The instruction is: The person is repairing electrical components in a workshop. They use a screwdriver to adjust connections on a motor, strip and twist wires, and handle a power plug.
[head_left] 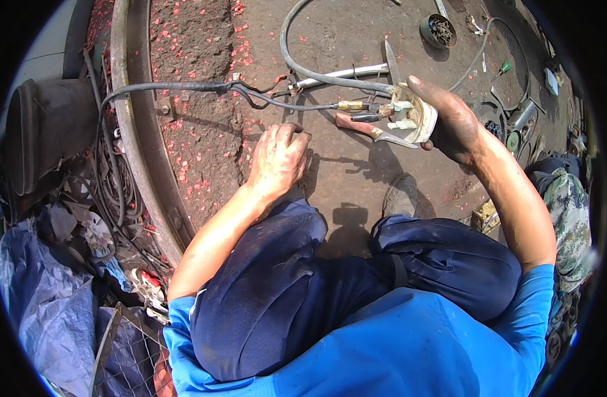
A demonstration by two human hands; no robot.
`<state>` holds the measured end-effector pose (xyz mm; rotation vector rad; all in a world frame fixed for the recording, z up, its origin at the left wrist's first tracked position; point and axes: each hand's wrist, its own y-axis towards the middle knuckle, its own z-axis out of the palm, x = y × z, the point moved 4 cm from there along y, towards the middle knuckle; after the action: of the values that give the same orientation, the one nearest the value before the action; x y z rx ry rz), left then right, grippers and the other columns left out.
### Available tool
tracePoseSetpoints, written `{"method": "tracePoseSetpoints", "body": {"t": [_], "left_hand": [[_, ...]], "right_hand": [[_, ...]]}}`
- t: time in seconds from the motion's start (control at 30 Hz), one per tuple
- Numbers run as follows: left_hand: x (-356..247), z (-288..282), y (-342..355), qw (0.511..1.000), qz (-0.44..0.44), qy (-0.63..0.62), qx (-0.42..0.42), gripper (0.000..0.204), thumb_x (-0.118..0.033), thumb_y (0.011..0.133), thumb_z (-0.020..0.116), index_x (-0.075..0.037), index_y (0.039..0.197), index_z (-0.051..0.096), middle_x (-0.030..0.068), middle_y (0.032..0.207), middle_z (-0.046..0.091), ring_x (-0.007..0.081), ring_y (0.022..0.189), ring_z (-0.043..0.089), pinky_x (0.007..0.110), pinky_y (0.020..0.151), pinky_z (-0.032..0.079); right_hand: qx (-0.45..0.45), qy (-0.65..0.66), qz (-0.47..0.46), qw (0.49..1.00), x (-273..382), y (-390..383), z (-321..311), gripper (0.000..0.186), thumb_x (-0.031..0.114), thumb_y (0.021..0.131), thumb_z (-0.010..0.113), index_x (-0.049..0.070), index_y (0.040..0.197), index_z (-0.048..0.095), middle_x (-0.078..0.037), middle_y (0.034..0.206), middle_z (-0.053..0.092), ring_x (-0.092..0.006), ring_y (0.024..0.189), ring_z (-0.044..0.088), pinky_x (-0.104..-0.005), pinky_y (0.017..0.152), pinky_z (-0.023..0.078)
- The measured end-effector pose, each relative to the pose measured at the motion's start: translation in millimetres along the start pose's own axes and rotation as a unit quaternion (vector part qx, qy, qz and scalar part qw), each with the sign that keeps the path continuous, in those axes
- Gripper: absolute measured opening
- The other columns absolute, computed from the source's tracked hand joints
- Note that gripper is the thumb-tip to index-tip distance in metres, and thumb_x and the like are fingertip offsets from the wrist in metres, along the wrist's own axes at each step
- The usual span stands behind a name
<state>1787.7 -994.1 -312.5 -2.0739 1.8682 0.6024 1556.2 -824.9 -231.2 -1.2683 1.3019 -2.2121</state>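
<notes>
Your right hand (pixel 457 126) holds a white casing (pixel 425 120) with wires (pixel 317 107), while your left hand (pixel 277 157) curls near your knee (pixel 295 223).

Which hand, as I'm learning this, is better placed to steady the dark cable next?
Probably the left hand: it lies nearer the dark cable, while the right hand holds the white fitting.

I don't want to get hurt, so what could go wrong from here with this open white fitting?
If powered, which I can't tell, the white fitting in your right hand might shock you through its exposed metal parts. The red-handled blade beside it could nick that hand or the gray cable.
</notes>
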Motion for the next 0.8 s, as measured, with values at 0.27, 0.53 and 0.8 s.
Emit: {"method": "tracePoseSetpoints", "body": {"t": [0.27, 0.53, 0.8], "left_hand": [[20, 8, 19, 0.989, 0.099, 0.106, 0.002, 0.032, -0.014, 0.080, 0.065, -0.004, 0.111, 0.067, 0.0137, 0.117, 0.061, 0.0320, 0.110, 0.060, 0.046, 0.093, 0.050], [44, 35, 69, 0.922, -0.035, 0.356, 0.147, 0.029, -0.022, 0.088, 0.059, -0.003, 0.110, 0.064, 0.0104, 0.099, 0.063, 0.0257, 0.091, 0.061, 0.044, 0.079, 0.046], [75, 54, 59, 0.907, 0.022, 0.392, 0.154, 0.026, -0.024, 0.092, 0.053, -0.006, 0.103, 0.068, 0.0092, 0.101, 0.063, 0.0247, 0.096, 0.059, 0.044, 0.082, 0.043]], "right_hand": [[0.049, 0.072, -0.050, 0.995, 22, 2, -5, 0.054, 0.054, 0.097, 0.058, 0.007, 0.124, 0.060, -0.005, 0.104, 0.069, -0.0116, 0.082, 0.064, -0.0280, 0.058, 0.049], [0.057, 0.093, -0.070, 0.992, 21, 4, 10, 0.049, 0.043, 0.102, 0.055, 0.005, 0.132, 0.056, -0.013, 0.125, 0.063, -0.0232, 0.108, 0.064, -0.0364, 0.091, 0.052], [0.020, 0.118, -0.063, 0.991, 24, -4, 25, 0.042, 0.041, 0.104, 0.051, 0.004, 0.121, 0.060, -0.011, 0.104, 0.071, -0.0154, 0.081, 0.069, -0.0312, 0.058, 0.052]]}}
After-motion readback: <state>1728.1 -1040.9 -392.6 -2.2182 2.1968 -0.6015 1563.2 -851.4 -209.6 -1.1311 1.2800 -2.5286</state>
